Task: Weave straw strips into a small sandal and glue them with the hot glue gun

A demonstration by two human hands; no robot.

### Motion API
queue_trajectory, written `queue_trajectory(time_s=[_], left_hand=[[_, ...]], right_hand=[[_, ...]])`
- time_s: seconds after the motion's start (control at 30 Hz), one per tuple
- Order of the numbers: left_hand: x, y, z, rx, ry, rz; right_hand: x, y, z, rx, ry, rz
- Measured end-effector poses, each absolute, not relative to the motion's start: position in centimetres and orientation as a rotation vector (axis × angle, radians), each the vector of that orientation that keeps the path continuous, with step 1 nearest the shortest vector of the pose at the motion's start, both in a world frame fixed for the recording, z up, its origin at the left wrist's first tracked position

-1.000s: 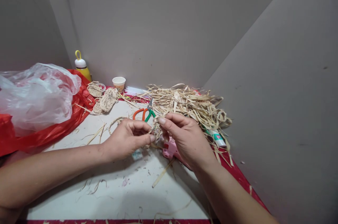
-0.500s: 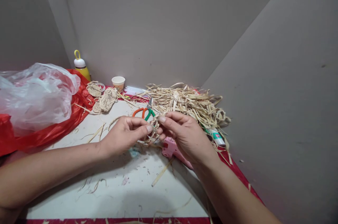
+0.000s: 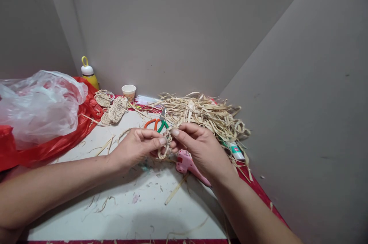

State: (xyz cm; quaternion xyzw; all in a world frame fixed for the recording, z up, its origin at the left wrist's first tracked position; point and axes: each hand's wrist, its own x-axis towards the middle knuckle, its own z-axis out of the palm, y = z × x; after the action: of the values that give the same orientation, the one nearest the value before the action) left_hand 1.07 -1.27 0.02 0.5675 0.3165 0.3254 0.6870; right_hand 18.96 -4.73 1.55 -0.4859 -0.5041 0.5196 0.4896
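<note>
My left hand and my right hand meet above the white table top. Between their pinched fingertips is a small woven straw piece, tan and looped. Both hands are closed on it, thumbs and forefingers pressing from either side. Just behind the fingers lie scissors with one orange and one green handle. A pink glue gun lies on the table under my right hand, partly hidden by it.
A heap of loose straw strips lies at the back right, over a small tube. Woven straw pieces, a paper cup and a yellow bottle stand at the back. Clear and red plastic bags fill the left. Grey walls close in.
Both hands have shifted slightly, and the straw piece between the fingertips has turned and now hangs a little lower. More of the pink glue gun shows under my right hand.
</note>
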Motion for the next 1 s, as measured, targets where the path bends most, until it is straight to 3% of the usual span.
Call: queue_trajectory(time_s=[0.13, 0.23, 0.33, 0.53, 0.77, 1.0], left_hand=[[0.6, -0.4, 1.2, 1.534, 0.746, 0.646], [0.0, 0.2, 2.1, 1.712, 0.863, 0.860], [-0.7, 0.1, 2.8, 2.079, 0.687, 1.032], [-1.3, 0.1, 3.3, 2.596, 0.333, 0.617], [-1.1, -0.4, 3.7, 2.380, 0.542, 0.667], [-0.2, -1.6, 2.9, 1.675, 0.678, 0.619]], right_hand=[[19.1, -5.1, 2.0, -1.216, -1.359, 1.244], [19.4, -5.3, 2.4, -1.249, -1.536, 1.283], [19.5, -5.5, 2.7, -1.272, -1.815, 1.262], [19.2, -6.0, 3.1, -1.231, -2.195, 1.158], [19.6, -6.1, 4.0, -1.250, -2.140, 1.106], [20.0, -6.1, 4.1, -1.313, -1.932, 1.121]])
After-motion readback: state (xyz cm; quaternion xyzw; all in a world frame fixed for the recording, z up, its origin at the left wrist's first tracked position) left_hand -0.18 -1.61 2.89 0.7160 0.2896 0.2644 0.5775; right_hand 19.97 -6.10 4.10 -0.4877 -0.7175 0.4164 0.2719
